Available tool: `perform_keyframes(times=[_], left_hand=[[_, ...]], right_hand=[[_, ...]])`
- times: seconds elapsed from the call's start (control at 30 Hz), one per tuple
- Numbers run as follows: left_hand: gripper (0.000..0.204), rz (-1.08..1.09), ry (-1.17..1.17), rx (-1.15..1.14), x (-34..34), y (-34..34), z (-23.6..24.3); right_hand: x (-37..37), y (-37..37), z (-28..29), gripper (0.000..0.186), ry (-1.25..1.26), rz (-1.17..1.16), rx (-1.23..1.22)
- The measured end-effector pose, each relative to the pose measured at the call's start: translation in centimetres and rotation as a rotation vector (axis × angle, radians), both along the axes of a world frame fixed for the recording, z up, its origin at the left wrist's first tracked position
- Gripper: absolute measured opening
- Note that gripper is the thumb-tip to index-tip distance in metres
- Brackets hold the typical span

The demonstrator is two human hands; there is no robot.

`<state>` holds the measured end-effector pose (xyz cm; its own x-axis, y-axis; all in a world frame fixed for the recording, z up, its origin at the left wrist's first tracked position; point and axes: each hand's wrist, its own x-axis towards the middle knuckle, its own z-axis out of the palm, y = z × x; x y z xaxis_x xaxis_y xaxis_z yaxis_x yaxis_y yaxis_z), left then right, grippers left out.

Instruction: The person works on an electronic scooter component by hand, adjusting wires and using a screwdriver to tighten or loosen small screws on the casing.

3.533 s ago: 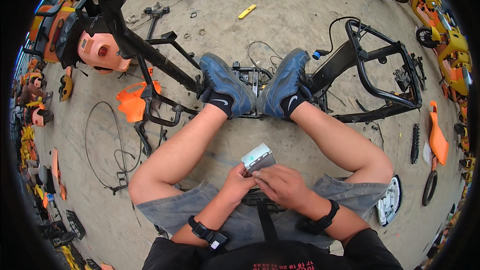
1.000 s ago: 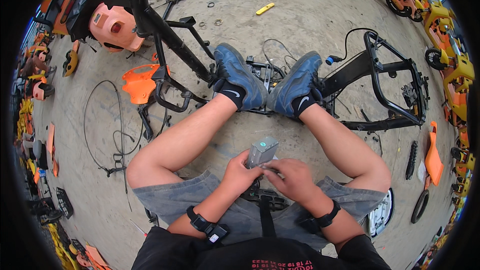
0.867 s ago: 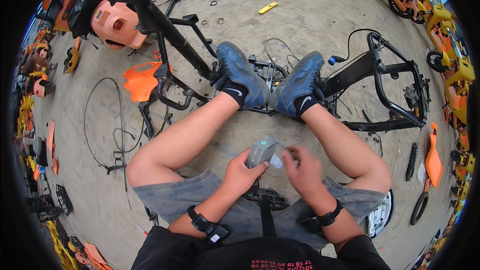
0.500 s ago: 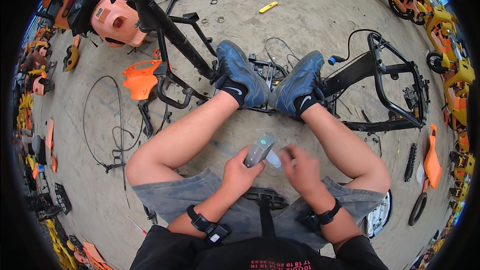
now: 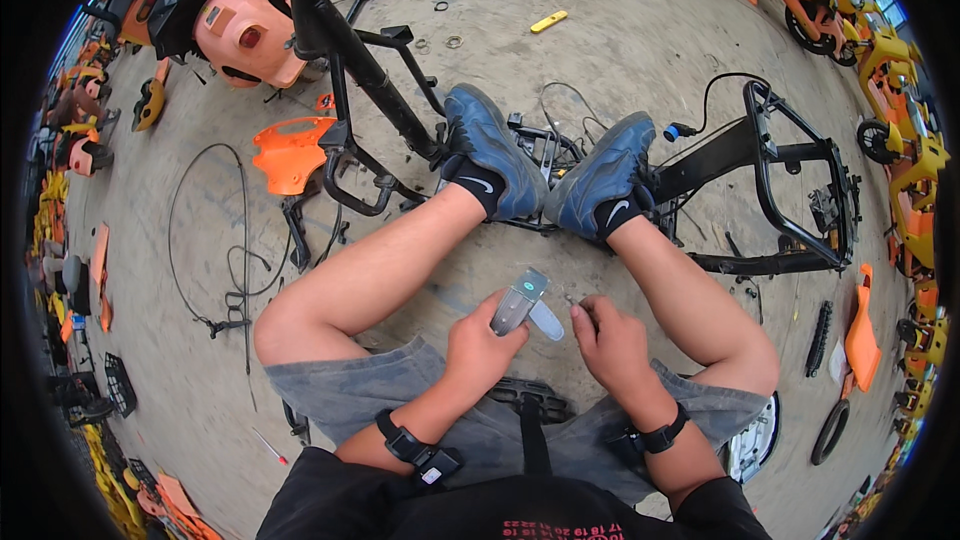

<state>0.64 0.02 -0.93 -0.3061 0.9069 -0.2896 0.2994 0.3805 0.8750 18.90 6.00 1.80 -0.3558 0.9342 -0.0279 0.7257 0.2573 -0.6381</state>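
Note:
My left hand grips a silver-grey metal box with a small green label, held between my lower legs. A pale translucent flat piece hangs from its right side. My right hand is just right of the box, thumb and forefinger closed around something small and thin that I cannot make out. My blue shoes rest by the middle of a black metal frame, above my hands.
Around me lie a second frame section, orange panels, looped cable, a yellow bar, a black coil, a ring and a screwdriver. Scooters line both sides.
My right hand has come away from the box to its right, fingertips now pinched. The pale piece now sticks out from the box. My left hand has tilted the box slightly.

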Motion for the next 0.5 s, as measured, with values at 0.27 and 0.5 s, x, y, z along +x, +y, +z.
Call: perform_keyframes(times=[0.27,0.5], left_hand=[[0.047,-0.011,-0.031,-0.026,0.0,0.0,0.0],[0.047,0.005,-0.119,-0.045,0.2,0.0,-0.1]], right_hand=[[-0.6,-0.4,-1.1,0.016,-0.114,0.072,-0.021],[-0.2,-0.4,-0.1,0.019,0.311,0.109,-0.264]])
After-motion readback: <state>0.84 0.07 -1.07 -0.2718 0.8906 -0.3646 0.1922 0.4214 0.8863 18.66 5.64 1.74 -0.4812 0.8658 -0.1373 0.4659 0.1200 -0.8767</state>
